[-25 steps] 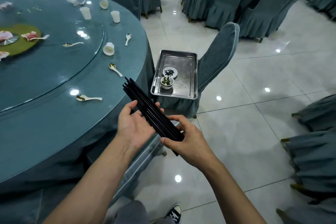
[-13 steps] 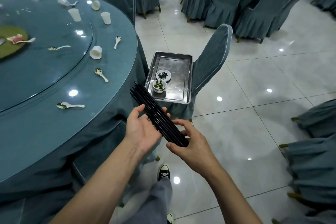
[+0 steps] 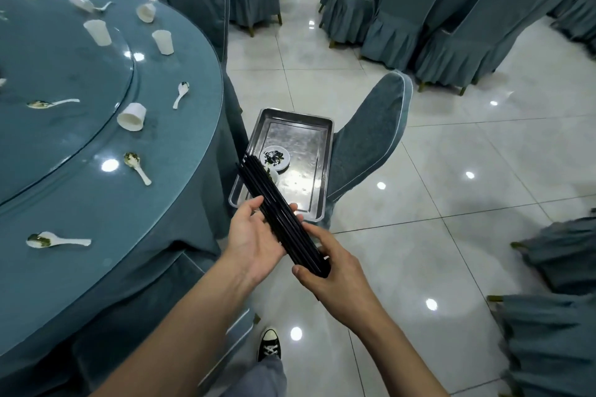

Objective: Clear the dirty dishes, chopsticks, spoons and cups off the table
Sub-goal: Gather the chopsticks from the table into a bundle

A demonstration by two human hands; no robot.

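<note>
A bundle of black chopsticks [image 3: 277,209] lies across both my hands, its far tips over the near corner of a steel tray [image 3: 317,138]. My left hand [image 3: 254,235] cradles the bundle from below with fingers curled round it. My right hand [image 3: 329,274] grips its near end. The tray rests on a covered chair seat and holds a small white dish [image 3: 275,158] with dark leftovers and a second dish partly hidden by the chopsticks. On the round blue table [image 3: 96,219] lie white spoons [image 3: 58,241] [image 3: 137,166] [image 3: 180,93] and several white cups [image 3: 130,118] [image 3: 163,41].
A glass turntable [image 3: 64,74] covers the table's middle. The covered chair [image 3: 371,138] backs the tray on its right. More covered chairs [image 3: 403,10] stand behind and at the right edge. My shoe [image 3: 270,345] is on the glossy tiled floor.
I have stepped closer to the tray; the chopstick tips now reach over its near corner. Both hands keep the same hold on the bundle.
</note>
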